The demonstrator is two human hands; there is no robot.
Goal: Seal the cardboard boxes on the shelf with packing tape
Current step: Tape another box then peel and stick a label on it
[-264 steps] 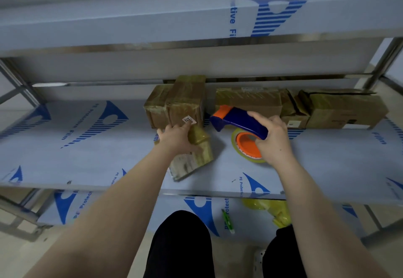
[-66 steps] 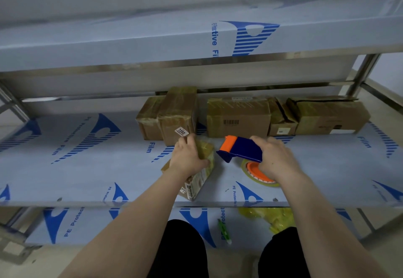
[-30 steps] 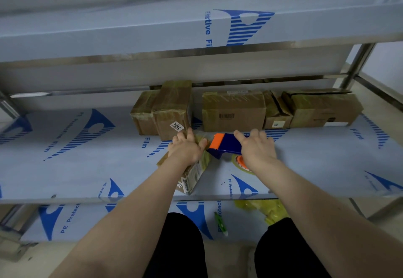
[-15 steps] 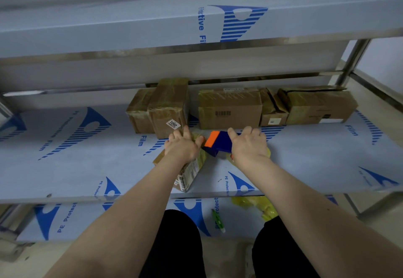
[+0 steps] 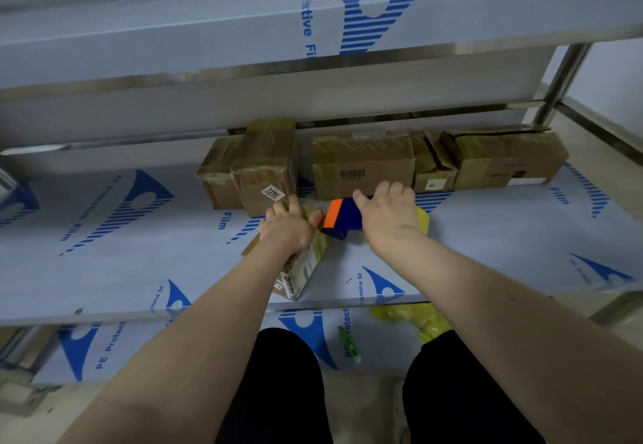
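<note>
Head view. The left hand (image 5: 290, 229), fingers spread flat, presses the small cardboard box (image 5: 302, 269) onto the shelf (image 5: 104, 252) near its front edge, probably to steady it and keep the flaps down. The right hand (image 5: 389, 221) wraps over the tape dispenser (image 5: 339, 217), whose orange nose sits just beside the box's far end, apparently to start a strip. Taped boxes (image 5: 362, 165) line the back.
</note>
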